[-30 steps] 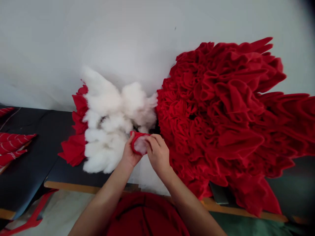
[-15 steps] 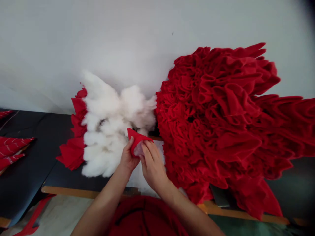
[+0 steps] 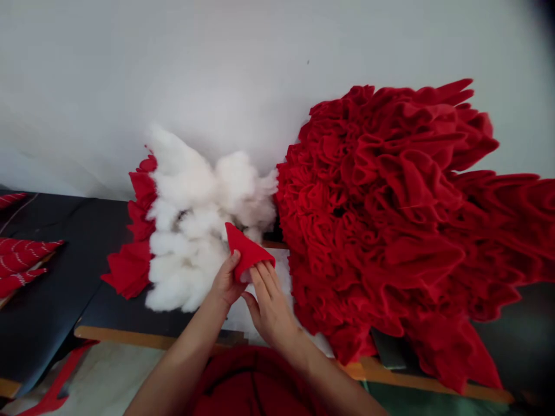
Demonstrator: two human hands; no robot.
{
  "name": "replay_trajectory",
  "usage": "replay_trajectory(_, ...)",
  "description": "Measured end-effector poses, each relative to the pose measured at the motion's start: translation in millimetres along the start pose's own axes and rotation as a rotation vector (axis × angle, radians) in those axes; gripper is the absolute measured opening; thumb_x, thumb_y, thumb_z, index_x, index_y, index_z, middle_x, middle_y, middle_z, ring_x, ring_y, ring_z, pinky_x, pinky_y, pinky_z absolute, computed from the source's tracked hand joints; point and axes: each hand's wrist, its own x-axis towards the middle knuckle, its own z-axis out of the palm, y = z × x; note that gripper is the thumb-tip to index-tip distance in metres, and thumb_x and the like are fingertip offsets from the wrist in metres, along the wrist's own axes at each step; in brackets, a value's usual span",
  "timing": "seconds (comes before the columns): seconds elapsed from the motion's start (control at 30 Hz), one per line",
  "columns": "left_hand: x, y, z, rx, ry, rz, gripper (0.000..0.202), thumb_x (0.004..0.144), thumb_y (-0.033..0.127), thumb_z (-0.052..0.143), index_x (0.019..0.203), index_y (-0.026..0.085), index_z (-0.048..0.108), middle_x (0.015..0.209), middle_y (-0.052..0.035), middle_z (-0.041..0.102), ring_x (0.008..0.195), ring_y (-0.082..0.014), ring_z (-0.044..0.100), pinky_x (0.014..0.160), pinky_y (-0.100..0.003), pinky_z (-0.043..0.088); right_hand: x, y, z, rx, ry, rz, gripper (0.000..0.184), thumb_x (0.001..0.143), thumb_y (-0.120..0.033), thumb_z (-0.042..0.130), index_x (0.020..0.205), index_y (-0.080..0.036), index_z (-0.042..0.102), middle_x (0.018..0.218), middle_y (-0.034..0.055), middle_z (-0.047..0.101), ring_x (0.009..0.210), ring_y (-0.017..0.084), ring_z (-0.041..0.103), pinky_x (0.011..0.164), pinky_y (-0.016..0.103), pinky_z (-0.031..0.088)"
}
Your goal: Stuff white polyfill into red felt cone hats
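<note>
My left grip (image 3: pixel 228 281) is clamped on the red cone (image 3: pixel 248 249); my right grip (image 3: pixel 273 306), thumb apart, reaches into its opening. White stuffing (image 3: pixel 184 179) lies left, heaped red fabric (image 3: pixel 373 214) right.

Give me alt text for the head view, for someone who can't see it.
A person's left hand holds a red cone-shaped fabric piece; the right hand has fingers tucked into its open end. Fluffy white stuffing lies to the left, a large heap of rumpled red fabric to the right.
</note>
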Motion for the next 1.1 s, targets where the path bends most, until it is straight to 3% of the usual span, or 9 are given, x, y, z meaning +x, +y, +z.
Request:
replay_trajectory(0.13,-1,-4,-3.4,0.032,0.006,0.042,0.048,0.069,0.03,0.071,0.112,0.014,0.057,0.093,-0.0075,0.071,0.092,-0.0214,0.065,0.091,-0.033,0.047,2,5,0,0.034,-0.028,-0.04,0.047,0.088,-0.021,0.045,0.132,-0.007,0.041,0.117,0.0191,0.059,0.117,0.03,0.05,0.094,0.051,0.048)
replay_trajectory(0.3,-4,-3,3.3,-0.003,0.011,-0.046,0.049,0.068,0.04,0.071,0.106,0.013,0.059,0.089,-0.0094,0.07,0.091,-0.0236,0.065,0.085,-0.035,0.05,3,3,-9,0.078,-0.03,-0.117,0.044,0.086,-0.019,0.048,0.129,-0.011,0.045,0.117,0.0157,0.06,0.116,0.028,0.049,0.095,0.049,0.047)
replay_trajectory(0.43,-5,-6,11.8,-0.016,0.072,-0.031,0.036,0.072,0.038,0.067,0.095,0.011,0.062,0.079,-0.0083,0.069,0.077,-0.0204,0.066,0.077,-0.032,0.052,-5,5,-14,0.141,0.091,-0.082,0.041,0.086,-0.012,0.048,0.127,-0.017,0.047,0.116,0.0126,0.06,0.118,0.026,0.048,0.095,0.048,0.047)
replay_trajectory(0.6,-10,-8,26.1,-0.081,0.146,0.028,0.031,0.081,0.04,0.057,0.094,0.012,0.063,0.086,-0.0074,0.07,0.079,-0.0195,0.065,0.081,-0.033,0.05,-21,9,-16,0.334,0.253,0.286,0.038,0.087,-0.013,0.046,0.124,-0.022,0.047,0.123,0.0119,0.054,0.118,0.022,0.049,0.096,0.046,0.046)
replay_trajectory(0.7,-13,-13,30.8,-0.056,0.107,0.046,0.021,0.079,0.027,0.061,0.096,0.015,0.061,0.091,-0.005,0.069,0.083,-0.0172,0.065,0.086,-0.032,0.048,-27,7,-14,0.437,0.328,0.508,0.032,0.089,-0.02,0.044,0.121,-0.021,0.05,0.12,0.0122,0.055,0.112,0.021,0.053,0.095,0.046,0.046)
replay_trajectory(0.77,-16,-18,31.0,0.001,0.069,0.062,0.025,0.073,0.025,0.068,0.096,0.016,0.06,0.09,-0.0039,0.069,0.082,-0.0162,0.064,0.087,-0.031,0.048,-29,3,-13,0.457,0.4,0.598,0.028,0.088,-0.024,0.047,0.115,-0.02,0.054,0.114,0.0114,0.057,0.108,0.021,0.055,0.094,0.045,0.046)
replay_trajectory(0.93,-26,-25,22.0,0.147,0.089,0.021,0.039,0.057,0.03,0.081,0.084,0.013,0.059,0.074,-0.0023,0.067,0.064,-0.0134,0.061,0.07,-0.027,0.05,-33,-15,-5,0.73,0.451,0.86,0.025,0.082,-0.03,0.054,0.104,-0.018,0.058,0.101,0.0082,0.063,0.091,0.018,0.06,0.084,0.039,0.05)
replay_trajectory(1.03,-35,-22,11.1,0.185,0.087,0.001,0.038,0.057,0.032,0.081,0.081,0.014,0.058,0.071,-0.0012,0.065,0.061,-0.0124,0.06,0.063,-0.024,0.048,-37,-33,2,0.919,0.457,0.988,0.025,0.082,-0.032,0.052,0.101,-0.017,0.058,0.095,0.007,0.064,0.08,0.016,0.061,0.074,0.034,0.053)
replay_trajectory(1.1,-42,-17,3.0,0.187,0.093,-0.032,0.036,0.06,0.033,0.079,0.082,0.015,0.058,0.072,-0.0015,0.066,0.062,-0.0129,0.06,0.064,-0.025,0.048,-39,-49,4,0.858,0.546,1.008,0.026,0.084,-0.034,0.05,0.103,-0.018,0.056,0.098,0.0074,0.063,0.08,0.016,0.06,0.072,0.033,0.053)
